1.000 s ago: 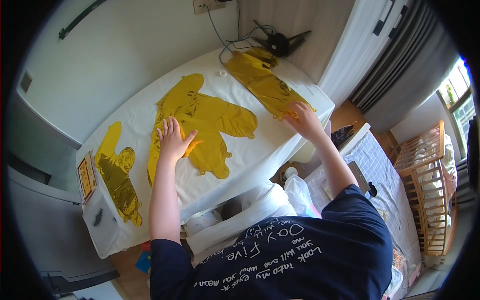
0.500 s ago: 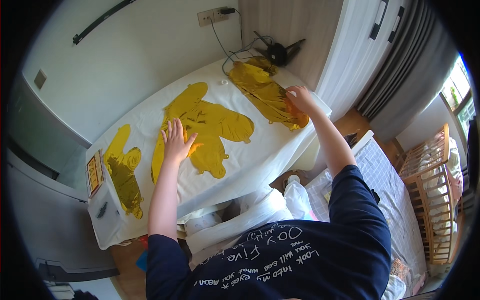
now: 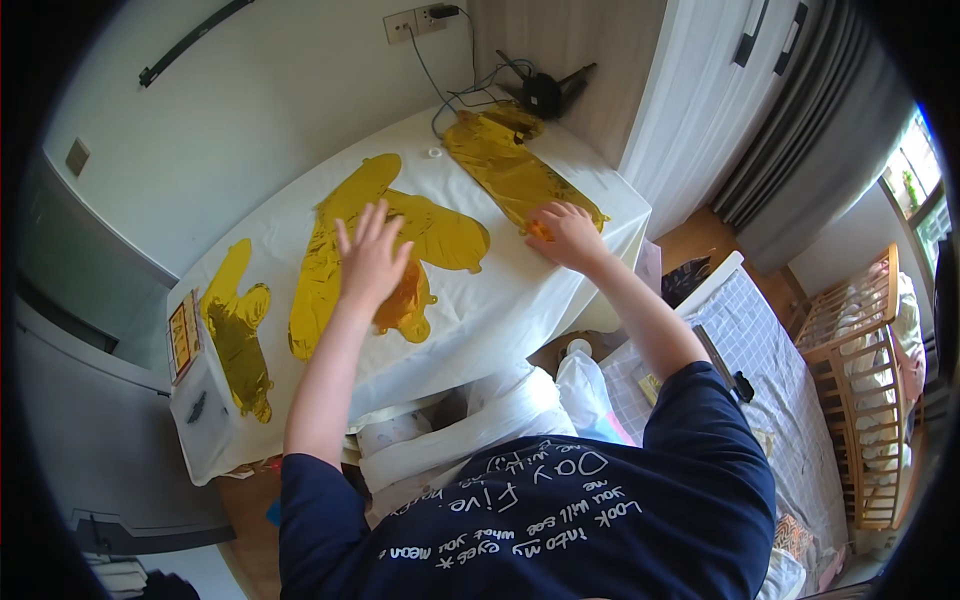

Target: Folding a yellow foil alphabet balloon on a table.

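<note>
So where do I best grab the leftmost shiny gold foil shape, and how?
Probably pinch the leftmost gold foil shape by its narrow lower end, coming from the near side of the white-covered table: it lies flat, that end facing there.

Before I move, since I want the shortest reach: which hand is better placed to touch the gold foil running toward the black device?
Likely the right hand: it is at the near end of that gold foil, whereas the left hand is over the middle foil piece, farther away.
</note>
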A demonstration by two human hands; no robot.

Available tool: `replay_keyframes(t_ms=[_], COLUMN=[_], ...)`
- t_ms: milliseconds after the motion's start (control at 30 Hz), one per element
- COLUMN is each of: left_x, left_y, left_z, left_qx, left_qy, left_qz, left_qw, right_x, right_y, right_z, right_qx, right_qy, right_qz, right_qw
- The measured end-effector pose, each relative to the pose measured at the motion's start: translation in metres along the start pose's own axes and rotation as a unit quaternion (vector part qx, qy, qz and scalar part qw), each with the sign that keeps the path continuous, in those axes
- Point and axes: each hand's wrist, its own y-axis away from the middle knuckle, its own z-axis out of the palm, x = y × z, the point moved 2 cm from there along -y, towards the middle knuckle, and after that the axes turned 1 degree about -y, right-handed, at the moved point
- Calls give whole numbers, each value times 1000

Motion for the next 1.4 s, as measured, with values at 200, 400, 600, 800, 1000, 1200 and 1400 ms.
replay_keyframes(t_ms=[200, 400, 600, 800, 1000, 1200, 1400], left_x=[94, 132, 146, 138, 132, 130, 115], left_y=[6, 6, -13, -5, 30, 55, 64], left_z=[-2, 2, 20, -1, 12, 31, 38], left_qx=[18, 1, -141, -103, -158, -139, -85], left_qy=[133, 349, 829, 903, 848, 814, 692], left_qz=[111, 69, -261, -216, -230, -256, -215], left_qw=[985, 934, 475, 358, 451, 503, 684], right_x=[-8, 3, -63, -116, -109, -78, -67], right_y=[-22, -30, 8, 62, 99, 125, 117], right_z=[27, 13, -34, -47, -22, -10, -65], right_qx=[-69, 105, 210, 194, 124, 93, 24], right_qy=[176, -83, -235, -231, -424, -604, -606], right_qz=[-65, 137, -33, -165, 47, 149, 205], right_qw=[980, 981, 949, 939, 896, 777, 769])
